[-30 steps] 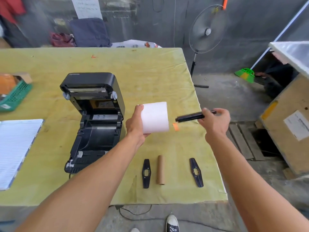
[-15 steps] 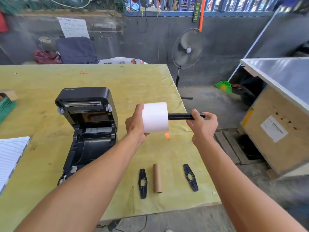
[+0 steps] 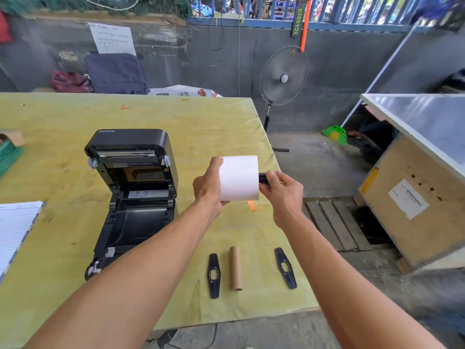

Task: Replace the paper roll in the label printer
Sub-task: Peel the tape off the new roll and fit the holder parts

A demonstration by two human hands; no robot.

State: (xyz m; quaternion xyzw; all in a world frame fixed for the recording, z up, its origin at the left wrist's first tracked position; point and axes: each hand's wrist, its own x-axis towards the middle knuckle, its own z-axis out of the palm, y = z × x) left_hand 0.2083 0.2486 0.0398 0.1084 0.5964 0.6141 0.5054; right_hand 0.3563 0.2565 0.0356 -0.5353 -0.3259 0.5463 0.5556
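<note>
The yellow-covered table (image 3: 176, 117) carries everything the job needs. To the left of the left hand (image 3: 207, 186) sits the black label printer (image 3: 130, 187), its lid tipped up and back. The roll bay under it is bare, so the old paper is already out.

Both hands are raised above the table, a little to the right of the printer. The left hand is wrapped round the left end of the new white paper roll (image 3: 239, 177), thumb on top and fingers underneath, holding it level. The right hand (image 3: 284, 192) is right at the roll's other end, its fingers pinched on the short black stub of the spindle (image 3: 263, 178) that sticks out of the core there. By that stub, most of the spindle looks to be inside the roll. The left hand hides whether it has come through on the far side.

Below the hands, nearer the person, the empty cardboard core (image 3: 236, 268) lies on the table. One black roll guide (image 3: 214, 275) lies just beside it on the left-hand side and the other roll guide (image 3: 285, 267) on the right-hand side, neither touching it.

I judge the job roughly half done: the printer is open, the spent core is off, and the new roll is nearly on the spindle. Left to do are seating the spindle, fitting both guides, lowering the roll into the bay, feeding the paper and closing the lid.
</note>
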